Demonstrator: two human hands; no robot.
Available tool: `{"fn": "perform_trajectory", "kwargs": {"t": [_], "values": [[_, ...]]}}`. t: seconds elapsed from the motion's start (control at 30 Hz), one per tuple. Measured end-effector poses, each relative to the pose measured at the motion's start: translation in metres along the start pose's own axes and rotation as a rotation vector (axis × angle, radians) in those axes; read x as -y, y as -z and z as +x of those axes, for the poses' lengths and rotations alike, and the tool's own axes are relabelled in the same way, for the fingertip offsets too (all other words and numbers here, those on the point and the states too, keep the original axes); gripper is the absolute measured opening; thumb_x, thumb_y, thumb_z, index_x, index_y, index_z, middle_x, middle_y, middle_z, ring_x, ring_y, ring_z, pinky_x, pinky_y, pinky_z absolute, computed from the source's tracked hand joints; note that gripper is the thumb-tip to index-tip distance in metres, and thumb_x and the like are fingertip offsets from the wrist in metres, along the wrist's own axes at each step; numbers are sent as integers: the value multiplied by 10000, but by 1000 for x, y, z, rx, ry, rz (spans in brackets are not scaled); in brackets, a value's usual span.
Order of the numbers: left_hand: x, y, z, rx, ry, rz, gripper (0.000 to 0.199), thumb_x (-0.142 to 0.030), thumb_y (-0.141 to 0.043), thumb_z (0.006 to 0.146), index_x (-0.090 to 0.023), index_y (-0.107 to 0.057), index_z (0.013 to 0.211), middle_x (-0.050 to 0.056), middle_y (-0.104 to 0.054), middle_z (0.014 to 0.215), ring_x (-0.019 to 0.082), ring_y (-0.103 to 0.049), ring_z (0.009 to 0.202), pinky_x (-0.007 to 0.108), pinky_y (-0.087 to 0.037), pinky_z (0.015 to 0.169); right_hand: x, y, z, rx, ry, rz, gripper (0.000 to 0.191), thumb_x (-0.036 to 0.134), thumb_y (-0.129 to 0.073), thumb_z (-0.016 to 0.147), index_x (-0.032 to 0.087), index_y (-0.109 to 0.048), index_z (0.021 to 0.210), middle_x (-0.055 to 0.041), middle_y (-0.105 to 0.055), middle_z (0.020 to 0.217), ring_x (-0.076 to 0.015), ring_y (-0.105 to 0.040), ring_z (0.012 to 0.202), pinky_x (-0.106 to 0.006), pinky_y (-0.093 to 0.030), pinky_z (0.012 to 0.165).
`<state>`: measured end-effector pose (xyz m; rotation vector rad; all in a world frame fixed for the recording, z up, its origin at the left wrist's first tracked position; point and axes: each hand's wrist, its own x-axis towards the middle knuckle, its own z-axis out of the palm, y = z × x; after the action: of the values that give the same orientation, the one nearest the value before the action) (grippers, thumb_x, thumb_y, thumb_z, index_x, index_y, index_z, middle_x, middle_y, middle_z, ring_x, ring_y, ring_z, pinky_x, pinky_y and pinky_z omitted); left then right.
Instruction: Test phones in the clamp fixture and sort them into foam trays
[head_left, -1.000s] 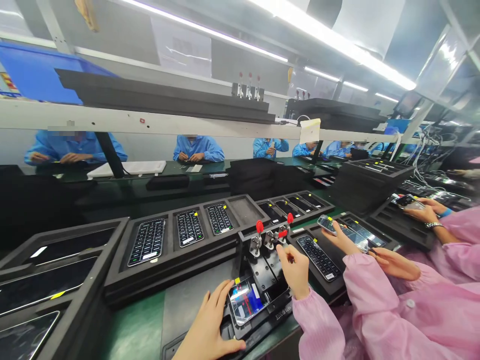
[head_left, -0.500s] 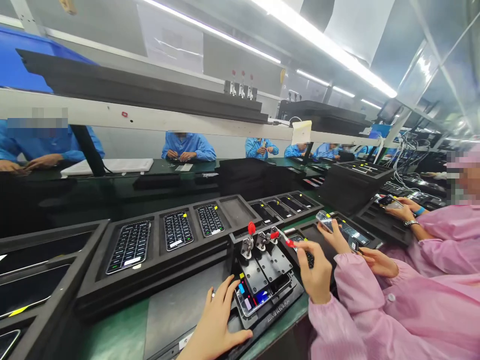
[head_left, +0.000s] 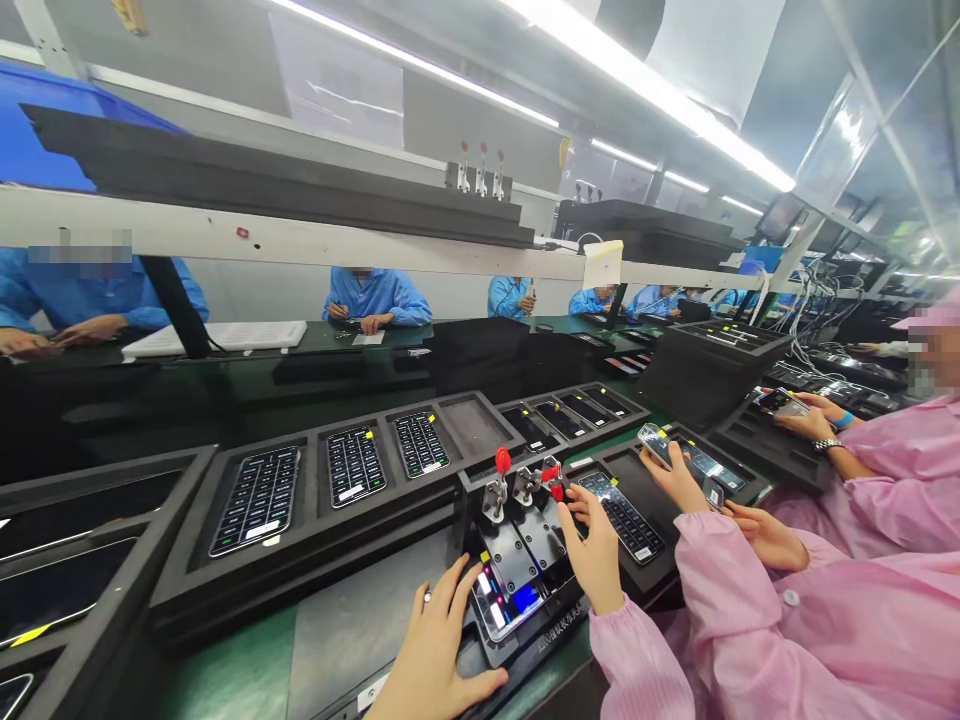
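- Has at the near left a black foam tray (head_left: 174, 500) holding dark-screened phones (head_left: 67, 590), one with a yellow tab.
- Faces, at the far left, a person in blue (head_left: 176, 290) with both hands low over the far bench.
- Has beside the first tray a long foam tray (head_left: 225, 592) with three phones (head_left: 256, 500) in separate compartments — grid patterns on the screens, yellow tabs at the far corners.
- Has a flat grey plate (head_left: 360, 610) nearer, on the green bench (head_left: 247, 650).
- Spreads left hand (head_left: 431, 645), ringed on one finger, over the left side of a black fixture (head_left: 562, 618); grasps nothing with it, fingertips beside the lit phone (head_left: 508, 608).
- Has that lit phone lying in the fixture, partly under metal plates (head_left: 517, 560), with red-handled clamps (head_left: 526, 487) at the far side — the leftmost handle upright.
- Has farther off another foam tray (head_left: 642, 408) with four dark phones (head_left: 585, 408).
- Holds right hand (head_left: 596, 545) half-curled at the rightmost red handle (head_left: 556, 490); cannot tell whether closed on it.
- Has at the right a grid-screened phone (head_left: 624, 517) in a foam tray (head_left: 667, 582).
- Has, farther right, a person in pink (head_left: 840, 600) holding a clear-edged phone (head_left: 657, 446), and beyond, hands (head_left: 806, 425) around another phone.
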<state>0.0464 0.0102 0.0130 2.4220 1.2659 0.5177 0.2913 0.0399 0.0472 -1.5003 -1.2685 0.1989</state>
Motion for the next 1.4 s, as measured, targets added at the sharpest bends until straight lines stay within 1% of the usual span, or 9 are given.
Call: {"fn": "perform_trajectory", "kwargs": {"t": [0.13,0.23,0.4,0.53,0.63,0.83,1.0,1.2,1.4], "values": [[1,-1,2,19,19,-1,985,-454,-684,611,-292,-123,1404,92,-216,1483,283,-231,1335,560,-146,1060,-7,-9,6,125,-120,147,344,448,-479,835,184,-523,1051,-63,-639,912,-174,-612,822,-309,-484,772],[3,-3,4,47,41,8,1025,-435,-710,566,-291,-137,1404,93,-204,1487,292,-238,1334,565,-146,1057,-12,-10,8,171,-174,215,341,477,-466,833,182,-531,990,-50,-644,832,-172,-626,750,-292,-490,735],[6,-5,4,68,35,12,1049,-515,-699,554,-298,-132,1409,95,-188,1492,303,-238,1334,568,-151,1052,-16,-10,11,219,-189,241,339,505,-439,838,186,-530,906,-27,-627,734,-160,-610,648,-270,-476,668],[8,-5,4,68,21,22,1068,-542,-698,541,-306,-124,1410,86,-187,1493,301,-232,1337,563,-162,1052,-14,-11,15,253,-194,230,358,519,-395,852,189,-532,821,-20,-617,708,-151,-586,625,-257,-454,644],[7,-4,4,61,23,25,1067,-514,-703,542,-308,-119,1411,84,-188,1493,305,-242,1332,562,-161,1053,-13,-13,15,249,-205,209,381,531,-381,852,190,-535,780,-19,-610,684,-152,-575,619,-256,-445,641],[4,-1,4,67,30,17,1047,-500,-696,545,-296,-144,1412,101,-194,1491,317,-243,1330,564,-157,1052,-10,-14,13,218,-204,186,378,528,-380,855,195,-544,782,-18,-607,669,-159,-573,616,-263,-436,649],[-1,1,5,113,60,53,1021,-488,-696,534,-284,-203,1405,107,-214,1484,329,-250,1325,556,-180,1045,-9,-15,11,205,-203,164,373,520,-370,863,200,-540,776,-10,-598,658,-157,-568,621,-261,-429,657],[-9,6,6,122,81,108,1032,-473,-664,549,-259,-152,1418,115,-225,1479,334,-250,1319,542,-196,1034,-7,-14,11,204,-202,146,374,527,-375,860,200,-535,775,-12,-602,659,-163,-567,629,-265,-425,664],[-11,9,7,128,78,117,1031,-459,-661,548,-260,-146,1418,106,-223,1481,335,-258,1313,521,-205,1033,-5,-14,11,184,-189,153,387,533,-383,857,199,-540,738,-5,-603,638,-149,-563,606,-251,-428,644]]}}
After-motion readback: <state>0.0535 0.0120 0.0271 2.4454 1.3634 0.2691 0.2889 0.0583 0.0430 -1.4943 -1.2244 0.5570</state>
